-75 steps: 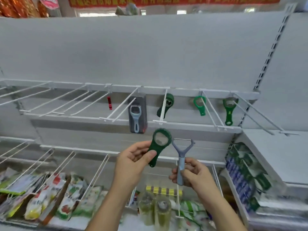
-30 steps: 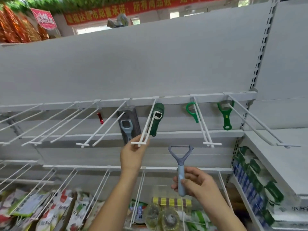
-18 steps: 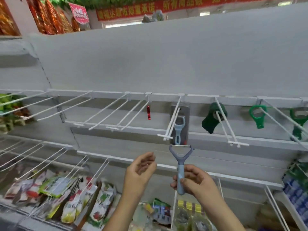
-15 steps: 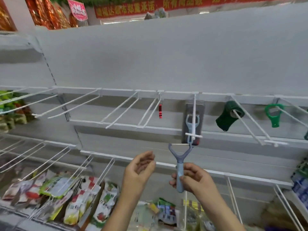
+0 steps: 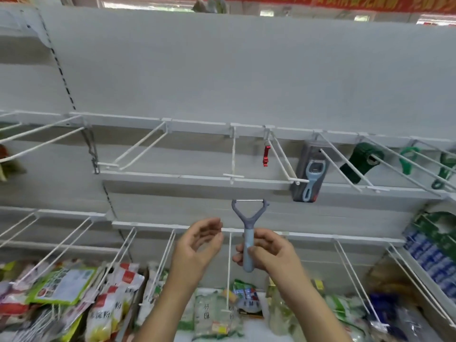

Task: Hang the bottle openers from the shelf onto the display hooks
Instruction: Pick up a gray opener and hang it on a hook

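My right hand (image 5: 267, 250) grips the pale blue handle of a Y-shaped grey-blue bottle opener (image 5: 248, 224), held upright below the hook rail. My left hand (image 5: 198, 245) hovers just left of it, fingers curled apart and holding nothing. Straight above the opener a bare white display hook (image 5: 233, 154) sticks out. To its right hang a small red opener (image 5: 266, 156), a carded blue opener (image 5: 311, 175), a dark green opener (image 5: 359, 162) and two brighter green openers (image 5: 408, 160) at the right edge.
Several bare wire hooks (image 5: 138, 148) run along the rail to the left. A lower row of hooks (image 5: 158, 257) holds hanging food packets (image 5: 108, 302). Stacked blue and green packages (image 5: 434, 250) sit on a shelf at the right.
My left hand hung the dark green opener on a hook, then came down without it. My view swung left, so the hung openers slid right. The right hand keeps the Y-shaped opener.
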A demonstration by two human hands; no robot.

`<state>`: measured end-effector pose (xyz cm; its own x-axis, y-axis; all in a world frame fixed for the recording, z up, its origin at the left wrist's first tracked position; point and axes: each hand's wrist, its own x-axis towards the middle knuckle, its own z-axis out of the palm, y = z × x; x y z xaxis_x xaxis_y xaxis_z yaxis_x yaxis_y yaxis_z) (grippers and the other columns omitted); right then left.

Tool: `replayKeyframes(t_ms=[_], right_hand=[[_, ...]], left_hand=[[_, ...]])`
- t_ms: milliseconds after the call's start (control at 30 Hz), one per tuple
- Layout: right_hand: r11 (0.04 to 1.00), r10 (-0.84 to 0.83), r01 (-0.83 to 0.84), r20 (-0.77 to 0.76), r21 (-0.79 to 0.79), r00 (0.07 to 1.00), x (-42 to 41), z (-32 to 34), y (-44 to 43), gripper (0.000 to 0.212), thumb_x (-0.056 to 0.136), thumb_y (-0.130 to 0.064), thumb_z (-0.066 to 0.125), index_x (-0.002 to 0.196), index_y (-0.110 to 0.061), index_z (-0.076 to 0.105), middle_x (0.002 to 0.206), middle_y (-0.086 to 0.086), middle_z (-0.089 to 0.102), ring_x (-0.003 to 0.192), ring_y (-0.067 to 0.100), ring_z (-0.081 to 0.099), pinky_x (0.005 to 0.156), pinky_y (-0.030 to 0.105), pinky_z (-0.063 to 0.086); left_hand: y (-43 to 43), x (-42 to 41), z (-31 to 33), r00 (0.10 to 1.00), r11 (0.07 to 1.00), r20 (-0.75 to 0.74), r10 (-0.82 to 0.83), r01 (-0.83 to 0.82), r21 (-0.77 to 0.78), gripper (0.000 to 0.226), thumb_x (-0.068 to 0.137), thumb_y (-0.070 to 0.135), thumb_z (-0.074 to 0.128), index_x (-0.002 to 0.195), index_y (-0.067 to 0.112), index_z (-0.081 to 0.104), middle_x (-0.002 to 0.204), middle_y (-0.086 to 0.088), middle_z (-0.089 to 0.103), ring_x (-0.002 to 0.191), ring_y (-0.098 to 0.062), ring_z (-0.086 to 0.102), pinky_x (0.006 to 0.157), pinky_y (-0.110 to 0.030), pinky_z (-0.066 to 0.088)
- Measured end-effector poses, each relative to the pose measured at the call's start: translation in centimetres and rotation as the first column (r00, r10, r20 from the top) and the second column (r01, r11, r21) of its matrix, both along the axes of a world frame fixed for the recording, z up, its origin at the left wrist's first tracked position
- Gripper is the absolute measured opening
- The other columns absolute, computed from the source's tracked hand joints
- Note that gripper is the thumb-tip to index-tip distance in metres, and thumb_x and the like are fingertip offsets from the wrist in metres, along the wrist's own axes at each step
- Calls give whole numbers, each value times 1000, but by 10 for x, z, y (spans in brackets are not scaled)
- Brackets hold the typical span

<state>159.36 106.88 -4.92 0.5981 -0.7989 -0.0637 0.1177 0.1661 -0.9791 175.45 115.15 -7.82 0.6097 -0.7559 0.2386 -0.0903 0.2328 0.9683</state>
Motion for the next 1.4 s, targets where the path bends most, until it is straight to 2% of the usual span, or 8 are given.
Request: replayKeyframes(t_ms=[300, 400, 533, 667, 1033, 1167, 1333, 1400], right_hand=[[997, 27, -21, 87, -74, 996, 8, 12, 17, 22, 92, 17, 50, 107, 5, 62, 94, 29, 71, 78, 39, 72, 75, 39, 62], [996, 42, -33, 106, -86, 993, 13, 16, 20, 22, 92, 16, 51, 108, 5, 62, 93, 26, 71, 78, 38, 72, 73, 37, 61], [995, 45, -34, 129, -92, 991, 21, 20, 20, 23, 93, 15, 51, 109, 3, 63, 92, 25, 72, 78, 39, 72, 74, 39, 61], [995, 6, 8, 136, -102, 991, 28, 23, 15, 21, 95, 7, 54, 112, -1, 64, 95, 22, 73, 80, 39, 73, 79, 45, 61], [994, -88, 91, 47, -55, 995, 69, 16, -27, 20, 96, -5, 61, 116, -2, 64, 103, 28, 70, 84, 33, 75, 81, 39, 62], [986, -163, 164, 57, -8, 985, 97, 16, -63, 9, 93, 0, 64, 101, -5, 63, 98, 23, 70, 77, 32, 74, 84, 45, 61], [978, -205, 205, 4, -41, 979, 128, 17, -104, 13, 93, 1, 63, 105, -4, 66, 88, 13, 73, 82, 30, 73, 91, 48, 59], [978, -204, 204, -6, -33, 979, 140, 22, -115, 11, 92, 1, 63, 99, -7, 66, 86, 14, 71, 83, 32, 71, 92, 48, 58]], left_hand=[[31, 17, 2, 1000, 1000, 3, 24, -23, -16, 25, 85, -1, 72, 106, 13, 73, 104, -2, 77, 100, -15, 71, 87, -19, 55], [37, 19, 1, 999, 999, -4, 40, -41, -27, 26, 86, -2, 72, 106, 13, 73, 104, -3, 77, 100, -17, 72, 88, -20, 55], [40, 24, 1, 998, 997, -37, 60, -61, -39, 25, 83, 7, 79, 105, 15, 73, 104, -3, 77, 101, -18, 72, 88, -21, 55], [42, 27, 2, 997, 997, -11, 71, -71, -27, 25, 83, -2, 73, 103, 13, 73, 103, -1, 77, 101, -18, 72, 88, -22, 56], [49, 33, -1, 997, 997, -17, 71, -70, 28, 27, 86, 2, 73, 108, 18, 73, 107, 2, 76, 104, -13, 70, 88, -19, 55], [52, 43, -5, 996, 996, -31, 86, -85, 26, 27, 86, 4, 76, 110, 17, 73, 108, -1, 76, 104, -15, 71, 87, -18, 55], [55, 58, -12, 992, 991, -15, 127, -126, 34, 30, 85, -3, 72, 110, 15, 73, 106, -3, 77, 102, -17, 72, 87, -18, 55], [56, 64, -14, 990, 989, -15, 140, -140, 39, 30, 85, -5, 71, 110, 12, 73, 105, -3, 77, 101, -17, 72, 87, -18, 55]])
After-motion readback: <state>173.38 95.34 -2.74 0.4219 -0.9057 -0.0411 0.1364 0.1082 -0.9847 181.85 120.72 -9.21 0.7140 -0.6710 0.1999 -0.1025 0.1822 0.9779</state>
